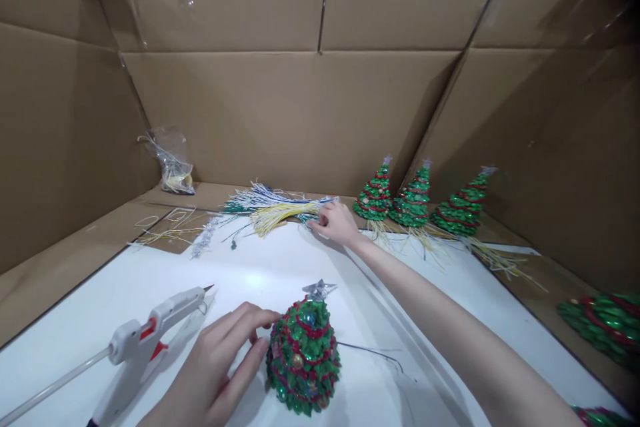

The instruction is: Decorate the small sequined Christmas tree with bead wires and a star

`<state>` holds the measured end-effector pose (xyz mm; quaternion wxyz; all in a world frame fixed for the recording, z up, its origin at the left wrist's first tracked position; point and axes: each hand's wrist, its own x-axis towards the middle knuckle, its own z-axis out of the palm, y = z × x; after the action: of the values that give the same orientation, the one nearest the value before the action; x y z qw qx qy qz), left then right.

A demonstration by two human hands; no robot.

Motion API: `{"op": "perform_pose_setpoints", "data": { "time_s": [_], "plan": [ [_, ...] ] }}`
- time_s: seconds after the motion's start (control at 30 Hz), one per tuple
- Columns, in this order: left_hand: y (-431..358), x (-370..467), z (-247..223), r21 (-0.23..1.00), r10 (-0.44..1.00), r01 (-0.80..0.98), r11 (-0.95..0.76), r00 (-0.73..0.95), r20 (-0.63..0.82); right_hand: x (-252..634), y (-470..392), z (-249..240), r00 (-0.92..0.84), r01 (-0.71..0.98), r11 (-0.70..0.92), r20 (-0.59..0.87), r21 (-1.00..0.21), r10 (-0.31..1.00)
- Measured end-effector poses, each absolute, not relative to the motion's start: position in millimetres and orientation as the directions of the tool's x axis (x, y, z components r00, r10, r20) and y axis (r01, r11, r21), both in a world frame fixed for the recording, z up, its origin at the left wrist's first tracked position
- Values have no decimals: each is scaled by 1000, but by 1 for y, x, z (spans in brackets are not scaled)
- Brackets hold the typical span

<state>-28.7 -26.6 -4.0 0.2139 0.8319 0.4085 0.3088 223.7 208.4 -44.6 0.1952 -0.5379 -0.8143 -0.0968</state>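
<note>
A small green tree with red garland and a silver star on top stands on the white table near the front. My left hand is at its left side, fingertips against it, thumb and fingers curled around no visible object. A dark thin wire sticks out to the tree's right. My right hand reaches to the back, at the right end of bundles of white wires and yellow wires. Its fingers are bent together at the bundle ends; what they grip is too small to tell.
A white glue gun lies at the left. Three finished-looking trees stand at the back right, another tree at the right edge. A plastic bag sits back left, near silver tinsel. Cardboard walls surround the table.
</note>
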Motion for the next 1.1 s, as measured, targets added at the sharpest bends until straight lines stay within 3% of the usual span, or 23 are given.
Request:
{"op": "perform_pose_setpoints", "data": {
  "time_s": [0.13,0.5,0.77,1.1],
  "plan": [
    [-28,-28,-3,612,819,553,-565,467,334,220,205,-52,-401,895,445,369,-39,838],
    [-26,-29,-5,622,808,529,-577,478,344,229,213,-43,-223,965,259,370,-50,902],
    [-27,-30,-6,628,800,512,-586,489,348,230,212,-49,-209,971,235,291,-54,933],
    [-27,-31,-8,621,811,537,-571,486,326,229,210,-44,-214,974,228,295,-13,931]
  ]
}}
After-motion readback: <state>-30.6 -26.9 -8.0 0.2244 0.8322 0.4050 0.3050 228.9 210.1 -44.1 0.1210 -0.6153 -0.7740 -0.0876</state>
